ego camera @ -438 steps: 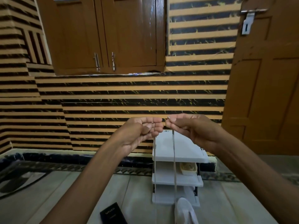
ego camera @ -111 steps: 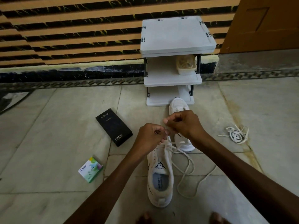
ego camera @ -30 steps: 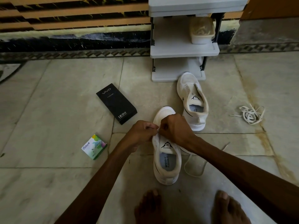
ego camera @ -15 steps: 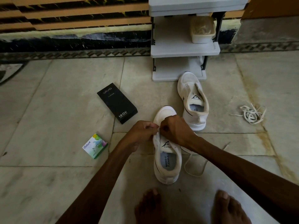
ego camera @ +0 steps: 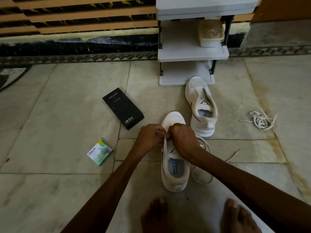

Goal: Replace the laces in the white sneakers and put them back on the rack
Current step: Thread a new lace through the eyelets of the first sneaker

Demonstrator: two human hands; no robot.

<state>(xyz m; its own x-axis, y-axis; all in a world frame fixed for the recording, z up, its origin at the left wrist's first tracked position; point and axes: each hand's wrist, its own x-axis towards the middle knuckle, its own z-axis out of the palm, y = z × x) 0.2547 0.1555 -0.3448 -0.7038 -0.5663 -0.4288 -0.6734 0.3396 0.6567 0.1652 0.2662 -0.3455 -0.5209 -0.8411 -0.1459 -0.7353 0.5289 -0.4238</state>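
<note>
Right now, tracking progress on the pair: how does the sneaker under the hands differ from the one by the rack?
The near sneaker carries a lace, slack looping beside it; the far sneaker shows none. The left hand and right hand pinch that lace over the near sneaker; the far sneaker lies untouched, toe at the rack. Both are white, upright, toes toward the rack.
</note>
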